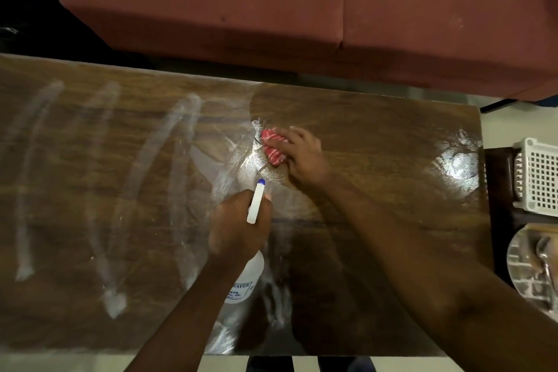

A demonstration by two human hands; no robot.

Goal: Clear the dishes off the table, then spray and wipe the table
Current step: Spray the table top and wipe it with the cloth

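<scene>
A long dark wooden table (377, 136) fills the view, streaked with pale wet smears on its left half. My right hand (305, 154) presses a red-and-white striped cloth (273, 146) flat on the tabletop near the middle. Closer to me, my left hand (238, 226) grips a white spray bottle (247, 275) by the neck, its blue-tipped nozzle (261, 182) pointing toward the cloth. No dishes lie on the table.
A dark red sofa (271, 3) runs along the table's far side. To the right, off the table, a white perforated basket (540, 175) stands on a dark surface, with a glass plate (519, 266) holding cutlery in front of it.
</scene>
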